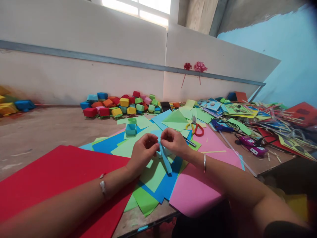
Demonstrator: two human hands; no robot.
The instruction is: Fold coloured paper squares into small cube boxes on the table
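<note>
A light blue paper strip (165,161) hangs down between my hands, its lower end slanting over the papers. My right hand (174,142) pinches the strip near its top. My left hand (145,150) is closed, thumb and fingertips against the strip's left side. More light blue paper shows behind the strip, partly hidden by my fingers. Just beyond my left hand stand a small blue paper box (131,129) and a small green one (132,121). A black pen (190,142) and red-and-yellow-handled scissors (195,128) lie right of my right hand.
Red sheets (61,185) spread at left, pink paper (195,195) at right. Many coloured paper boxes (123,102) are heaped at the wall. A blue glue gun (224,125), a purple power strip (254,146) and craft scraps crowd the right. The table's front edge (141,228) is near.
</note>
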